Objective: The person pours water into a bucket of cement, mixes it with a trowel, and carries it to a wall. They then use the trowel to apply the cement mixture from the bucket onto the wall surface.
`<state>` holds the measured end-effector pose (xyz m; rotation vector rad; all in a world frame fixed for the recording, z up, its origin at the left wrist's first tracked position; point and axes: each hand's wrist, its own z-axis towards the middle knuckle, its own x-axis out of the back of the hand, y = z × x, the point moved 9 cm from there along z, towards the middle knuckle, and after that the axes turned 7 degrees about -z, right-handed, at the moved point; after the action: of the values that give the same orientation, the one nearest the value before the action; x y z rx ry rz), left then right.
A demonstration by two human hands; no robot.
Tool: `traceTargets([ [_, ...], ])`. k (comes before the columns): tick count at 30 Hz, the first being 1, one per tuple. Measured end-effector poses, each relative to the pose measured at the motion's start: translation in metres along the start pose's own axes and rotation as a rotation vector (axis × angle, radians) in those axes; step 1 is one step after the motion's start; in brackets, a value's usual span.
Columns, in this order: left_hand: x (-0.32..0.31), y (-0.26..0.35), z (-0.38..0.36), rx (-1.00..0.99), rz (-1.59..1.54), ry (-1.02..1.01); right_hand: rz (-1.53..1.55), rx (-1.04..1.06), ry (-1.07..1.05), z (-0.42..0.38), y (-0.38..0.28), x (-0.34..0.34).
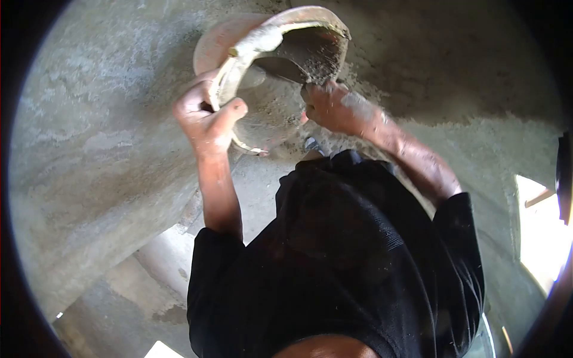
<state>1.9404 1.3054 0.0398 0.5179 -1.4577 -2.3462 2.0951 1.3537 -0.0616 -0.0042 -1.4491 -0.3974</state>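
My left hand (209,116) grips the near left rim of a worn, pinkish tub (224,45), with the thumb lying over the edge. The tub is tilted, and its thick pale rim is caked with dried mortar. Wet grey mortar (325,62) clings to its inner far right side. My right hand (340,107) is closed in a fist at the right side of the opening. A dark handle end shows at that fist; it looks like part of a trowel, but the blade is hard to make out. Grey smears coat the back of the right hand.
A grey plastered wall (107,107) surrounds the tub, with a darker damp-looking patch (453,65) at the upper right. At the right edge is a bright opening (540,232). A shoe (312,144) shows below the tub. Stained floor (137,286) lies at the lower left.
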Motion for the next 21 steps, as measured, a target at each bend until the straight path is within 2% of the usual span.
traceTargets([
  [1, 0.006, 0.005, 0.003, -0.022, 0.025, -0.037, -0.469, 0.359, 0.147, -0.007, -0.028, 0.003],
  [2, 0.01, 0.006, 0.005, 0.024, 0.058, -0.043, -0.197, 0.323, -0.015, -0.002, -0.019, -0.005],
  [3, 0.012, 0.008, 0.008, 0.068, 0.089, -0.046, -0.185, 0.309, -0.02, 0.001, -0.012, -0.02],
  [5, 0.015, 0.014, 0.014, 0.12, 0.132, -0.055, 0.7, -0.013, -0.228, 0.01, 0.016, -0.067],
  [6, 0.014, 0.017, 0.017, 0.107, 0.131, -0.06, 0.938, -0.321, -0.559, 0.01, 0.031, -0.034],
  [9, 0.006, 0.024, 0.024, 0.133, 0.137, -0.069, 1.182, -0.31, -0.63, 0.01, 0.022, -0.031],
  [10, 0.004, 0.024, 0.024, 0.156, 0.131, -0.069, 1.299, -0.349, -0.628, 0.006, 0.021, -0.024],
  [14, 0.016, 0.024, 0.027, 0.196, 0.117, -0.073, 1.486, -0.319, -0.63, 0.005, 0.0, -0.087],
  [16, 0.019, 0.026, 0.026, 0.183, 0.103, -0.065, 1.561, -0.255, -0.512, 0.013, -0.005, -0.089],
  [21, 0.03, 0.03, 0.025, 0.174, 0.069, -0.085, 1.636, -0.164, -0.485, 0.015, 0.001, -0.063],
])
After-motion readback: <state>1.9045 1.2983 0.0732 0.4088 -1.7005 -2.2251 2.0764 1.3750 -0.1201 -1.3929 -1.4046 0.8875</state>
